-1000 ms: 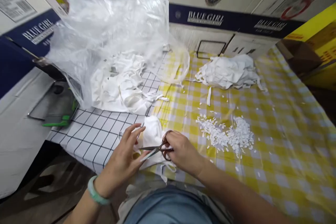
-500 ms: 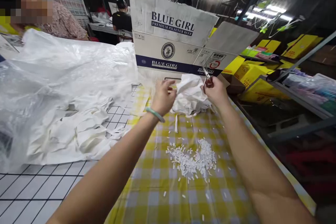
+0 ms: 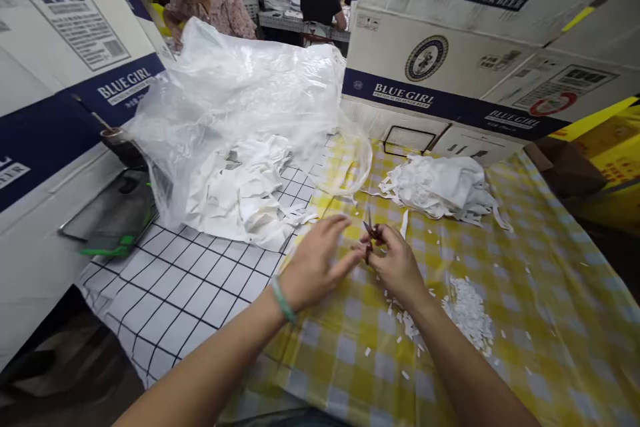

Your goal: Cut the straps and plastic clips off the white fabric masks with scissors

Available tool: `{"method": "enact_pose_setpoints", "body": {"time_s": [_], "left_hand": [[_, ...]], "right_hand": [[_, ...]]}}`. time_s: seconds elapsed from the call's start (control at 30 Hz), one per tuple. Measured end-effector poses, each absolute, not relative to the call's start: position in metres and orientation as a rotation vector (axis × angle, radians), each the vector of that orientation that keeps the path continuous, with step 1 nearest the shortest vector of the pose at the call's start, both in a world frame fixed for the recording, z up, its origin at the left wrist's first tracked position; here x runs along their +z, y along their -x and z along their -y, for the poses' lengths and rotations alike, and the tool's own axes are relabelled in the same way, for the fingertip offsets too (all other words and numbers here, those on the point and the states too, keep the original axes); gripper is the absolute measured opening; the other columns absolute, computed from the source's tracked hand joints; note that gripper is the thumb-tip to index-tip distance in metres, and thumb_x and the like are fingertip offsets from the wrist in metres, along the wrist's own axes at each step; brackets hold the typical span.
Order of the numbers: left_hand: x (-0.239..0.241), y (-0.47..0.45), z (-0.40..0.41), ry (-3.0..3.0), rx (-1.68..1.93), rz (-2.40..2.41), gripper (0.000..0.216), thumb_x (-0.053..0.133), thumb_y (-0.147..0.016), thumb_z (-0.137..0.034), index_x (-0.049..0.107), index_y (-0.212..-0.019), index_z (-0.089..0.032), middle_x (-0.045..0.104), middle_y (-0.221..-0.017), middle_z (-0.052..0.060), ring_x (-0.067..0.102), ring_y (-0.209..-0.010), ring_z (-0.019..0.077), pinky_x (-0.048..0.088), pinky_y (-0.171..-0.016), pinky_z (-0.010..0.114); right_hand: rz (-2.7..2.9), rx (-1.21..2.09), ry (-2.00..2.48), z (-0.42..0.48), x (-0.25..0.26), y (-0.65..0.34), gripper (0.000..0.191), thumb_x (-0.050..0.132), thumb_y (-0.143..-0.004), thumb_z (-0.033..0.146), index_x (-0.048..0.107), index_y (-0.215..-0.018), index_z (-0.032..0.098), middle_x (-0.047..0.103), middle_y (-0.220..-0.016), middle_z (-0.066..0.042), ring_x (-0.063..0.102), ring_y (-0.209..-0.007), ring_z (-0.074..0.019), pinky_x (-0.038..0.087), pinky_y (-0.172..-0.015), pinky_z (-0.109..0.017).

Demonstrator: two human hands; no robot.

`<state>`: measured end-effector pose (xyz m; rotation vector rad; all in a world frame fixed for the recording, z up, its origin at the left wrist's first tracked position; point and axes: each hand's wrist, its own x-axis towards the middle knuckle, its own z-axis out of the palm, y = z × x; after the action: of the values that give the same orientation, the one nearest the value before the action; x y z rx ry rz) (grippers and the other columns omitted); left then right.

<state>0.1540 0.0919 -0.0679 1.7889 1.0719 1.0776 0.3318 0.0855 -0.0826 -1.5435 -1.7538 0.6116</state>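
Small scissors (image 3: 369, 230) with dark reddish handles are gripped in my right hand (image 3: 397, 263), blades pointing away from me. My left hand (image 3: 320, 260), with a pale green bangle at the wrist, is open, its fingers stretched towards the scissors and holding nothing. Beyond my right hand lies a heap of white fabric strips (image 3: 443, 187). A pile of flat white cloth pieces (image 3: 245, 197) sits left of my hands, partly inside a clear plastic bag (image 3: 250, 87). Tiny white snippets (image 3: 470, 313) are scattered beside my right forearm, which hides some of them.
Printed beer cartons stand at the left (image 3: 60, 33) and the back (image 3: 390, 57). A dark cup (image 3: 123, 143) holding a brush is near a phone-like dark item (image 3: 117, 207). A yellow checked cloth (image 3: 360, 360) covers the table. Other people sit beyond.
My view has turned left and downward. My right hand has brought the scissors back from the strip heap, and my left hand has moved back near them with its fingers opened out.
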Motion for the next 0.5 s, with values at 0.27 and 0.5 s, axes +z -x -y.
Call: {"method": "enact_pose_setpoints", "body": {"time_s": [0.27,0.5], "left_hand": [[-0.080,-0.078,-0.033,-0.890,1.036,-1.230,0.032,0.054,-0.093,-0.041,0.065,-0.081,-0.013,0.066,-0.078,0.005,0.063,-0.069,0.0149,0.055,-0.068,0.028],[-0.061,-0.064,-0.023,-0.194,1.159,-0.931,0.021,0.054,-0.095,-0.019,0.068,-0.109,-0.013,0.069,-0.114,0.012,0.069,-0.096,0.0174,0.058,-0.087,0.029]], "right_hand": [[1.992,0.953,1.237,-0.148,-0.090,-0.229,0.021,0.063,-0.076,0.010,0.055,-0.093,0.019,0.064,-0.089,-0.003,0.058,-0.082,-0.0160,0.048,-0.079,-0.030],[1.896,1.364,1.127,-0.017,-0.062,-0.270,0.020,0.058,-0.073,0.005,0.050,-0.080,0.021,0.059,-0.074,0.003,0.056,-0.067,-0.0114,0.046,-0.064,-0.022]]}}
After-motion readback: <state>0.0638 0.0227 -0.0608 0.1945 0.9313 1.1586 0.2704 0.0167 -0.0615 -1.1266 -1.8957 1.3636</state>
